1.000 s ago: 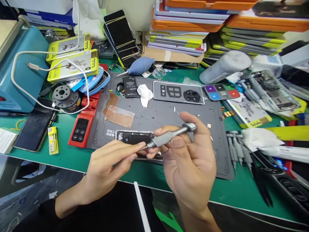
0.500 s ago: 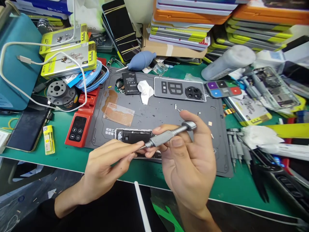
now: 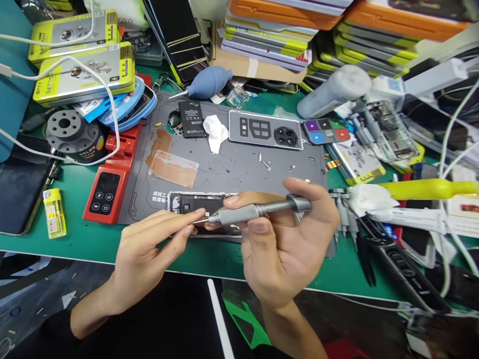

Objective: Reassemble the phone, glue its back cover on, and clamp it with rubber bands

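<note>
A grey metal precision screwdriver (image 3: pixel 239 213) lies nearly level in my right hand (image 3: pixel 284 244), its handle between thumb and fingers and its wide end cap against the raised index finger. The thin bit points left, in between the thumb and fingertips of my left hand (image 3: pixel 153 249), which are closed around it. Whether a tiny screw is there too, I cannot see. Below and behind the hands, an opened phone (image 3: pixel 175 204) lies on the grey work mat (image 3: pixel 232 174), partly covered by my fingers.
On the mat are a phone back cover (image 3: pixel 262 130), a battery (image 3: pixel 193 119), a crumpled white tissue (image 3: pixel 216 133) and small metal parts (image 3: pixel 266 164). A red device (image 3: pixel 107 192) and a yellow lighter (image 3: pixel 54 213) stand left. Several screwdrivers (image 3: pixel 342 214) and black tweezers (image 3: pixel 364 262) lie right.
The view has shifted, so most bench things sit further left. The screwdriver has tipped closer to level, its bit still at my left fingertips. Both hands keep their hold.
</note>
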The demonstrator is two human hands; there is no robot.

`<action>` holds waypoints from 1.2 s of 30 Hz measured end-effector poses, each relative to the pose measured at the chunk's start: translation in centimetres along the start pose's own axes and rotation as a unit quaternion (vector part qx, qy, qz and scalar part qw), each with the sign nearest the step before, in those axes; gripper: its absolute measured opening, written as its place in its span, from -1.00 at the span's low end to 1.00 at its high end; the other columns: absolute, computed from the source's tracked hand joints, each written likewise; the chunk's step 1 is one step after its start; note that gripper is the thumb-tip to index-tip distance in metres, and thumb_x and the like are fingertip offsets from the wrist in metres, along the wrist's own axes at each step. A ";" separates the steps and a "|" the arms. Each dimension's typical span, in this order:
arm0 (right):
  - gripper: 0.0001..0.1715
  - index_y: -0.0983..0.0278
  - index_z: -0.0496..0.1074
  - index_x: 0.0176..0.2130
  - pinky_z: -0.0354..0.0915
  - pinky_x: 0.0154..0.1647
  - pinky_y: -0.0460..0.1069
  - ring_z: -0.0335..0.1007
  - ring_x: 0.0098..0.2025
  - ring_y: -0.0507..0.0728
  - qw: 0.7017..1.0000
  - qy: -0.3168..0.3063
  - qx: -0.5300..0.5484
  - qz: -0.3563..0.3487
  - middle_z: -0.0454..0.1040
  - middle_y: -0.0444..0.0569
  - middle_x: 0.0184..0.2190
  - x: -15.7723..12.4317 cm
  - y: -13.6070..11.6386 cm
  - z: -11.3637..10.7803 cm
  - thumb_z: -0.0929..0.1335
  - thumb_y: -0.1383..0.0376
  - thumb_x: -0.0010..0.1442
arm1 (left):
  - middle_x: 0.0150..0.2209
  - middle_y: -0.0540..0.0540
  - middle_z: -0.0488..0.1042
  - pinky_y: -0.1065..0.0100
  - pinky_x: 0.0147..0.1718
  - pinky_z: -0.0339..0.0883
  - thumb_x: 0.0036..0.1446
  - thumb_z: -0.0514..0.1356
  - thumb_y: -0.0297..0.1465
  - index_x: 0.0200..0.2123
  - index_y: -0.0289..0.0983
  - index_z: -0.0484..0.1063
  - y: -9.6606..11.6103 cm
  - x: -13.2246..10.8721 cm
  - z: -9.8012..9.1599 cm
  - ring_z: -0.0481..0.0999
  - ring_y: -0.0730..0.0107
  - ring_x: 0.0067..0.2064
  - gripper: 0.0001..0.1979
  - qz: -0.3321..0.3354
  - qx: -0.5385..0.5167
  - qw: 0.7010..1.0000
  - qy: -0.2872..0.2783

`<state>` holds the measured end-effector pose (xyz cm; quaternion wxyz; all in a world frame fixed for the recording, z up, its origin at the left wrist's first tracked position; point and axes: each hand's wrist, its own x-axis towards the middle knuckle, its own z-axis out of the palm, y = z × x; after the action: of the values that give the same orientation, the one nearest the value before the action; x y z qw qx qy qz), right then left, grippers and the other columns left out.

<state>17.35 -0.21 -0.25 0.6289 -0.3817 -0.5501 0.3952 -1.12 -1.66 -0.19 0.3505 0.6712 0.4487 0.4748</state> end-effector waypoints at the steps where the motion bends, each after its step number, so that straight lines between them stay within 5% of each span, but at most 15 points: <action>1: -0.48 -0.04 0.32 0.32 0.73 -0.22 0.12 0.69 -0.23 0.14 1.000 0.000 -0.003 0.001 0.68 -0.09 -0.08 0.1 0.0 0.0 0.33 0.37 0.49 | -0.20 0.03 0.73 0.47 -0.19 0.56 0.40 0.30 -0.58 0.22 -0.10 0.63 0.0 0.0 0.0 0.64 0.51 -0.25 -0.58 0.002 -0.001 1.000 -0.001; 9: -0.53 -0.03 0.35 0.30 0.65 -0.42 -0.01 0.58 -0.39 0.07 0.999 0.000 0.002 0.034 0.66 -0.09 -0.12 0.3 -0.1 0.2 0.33 0.32 0.49 | -0.08 -0.02 0.76 0.39 -0.17 0.57 0.36 0.37 -0.54 0.23 -0.09 0.62 -0.3 -0.2 0.0 0.66 0.43 -0.21 -0.56 0.020 -0.016 1.000 -0.009; 13: -0.48 -0.04 0.33 0.37 0.62 -0.50 0.00 0.52 -0.49 0.06 0.999 -0.005 -0.020 0.030 0.65 -0.08 -0.14 0.8 0.1 -1.1 0.30 0.29 0.50 | 0.11 -0.08 0.71 0.33 0.04 0.59 0.37 0.39 -0.43 0.43 -0.13 0.40 -0.2 -0.1 0.0 0.69 0.36 -0.02 -0.38 0.018 0.014 0.999 -0.037; 16: -0.48 0.01 0.41 0.35 0.57 -0.55 -0.03 0.53 -0.44 0.08 0.996 0.037 -0.076 -0.029 0.63 -0.07 -0.17 2.1 0.1 -2.8 0.35 0.28 0.47 | 0.25 -0.16 0.62 0.23 0.27 0.48 0.40 0.33 -0.51 0.42 -0.24 0.38 -0.1 0.0 -0.3 0.60 0.27 0.22 -0.43 0.053 0.154 0.986 -0.026; 19: -0.45 -0.04 0.47 0.30 0.56 -0.53 -0.09 0.62 -0.23 0.07 0.966 0.107 -0.189 -0.142 0.53 -0.03 0.15 3.7 0.2 -4.3 0.41 0.34 0.40 | 0.26 -0.16 0.62 0.10 0.34 0.38 0.40 0.30 -0.55 0.30 -0.28 0.47 -0.5 0.1 -1.0 0.55 0.14 0.29 -0.56 0.110 0.275 0.953 -0.066; 21: -0.38 -0.03 0.46 0.32 0.61 -0.46 -0.07 0.64 -0.18 0.06 0.935 0.089 -0.251 -0.234 0.40 -0.03 0.29 4.6 0.6 -4.9 0.44 0.39 0.36 | 0.31 -0.17 0.58 0.01 0.36 0.34 0.41 0.30 -0.54 0.30 -0.29 0.47 -1.0 0.1 -1.6 0.49 0.03 0.35 -0.57 0.137 0.317 0.932 -0.107; 25: -0.28 0.15 0.39 0.41 0.70 -0.31 0.05 0.66 -0.21 0.11 0.892 0.013 -0.310 -0.330 0.46 0.04 0.17 5.0 2.0 -5.1 0.44 0.42 0.33 | 0.39 -0.25 0.48 -0.01 0.38 0.27 0.43 0.31 -0.46 0.35 -0.36 0.43 -1.8 0.1 -2.1 0.38 -0.06 0.44 -0.53 0.149 0.333 0.920 -0.145; 36: -0.27 0.23 0.30 0.48 0.66 -0.18 -0.01 0.69 -0.22 0.10 0.881 -0.014 -0.379 -0.283 0.63 -0.04 -0.19 4.1 1.5 -4.0 0.38 0.52 0.43 | 0.40 -0.26 0.44 0.07 0.46 0.21 0.42 0.31 -0.50 0.33 -0.34 0.47 -1.4 0.1 -1.8 0.36 0.04 0.46 -0.56 0.108 0.319 0.931 -0.139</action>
<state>21.53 3.93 -0.43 0.5136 -0.4131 -0.7513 -0.0325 -3.23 -1.02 -0.84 0.1235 0.8512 0.4483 0.2436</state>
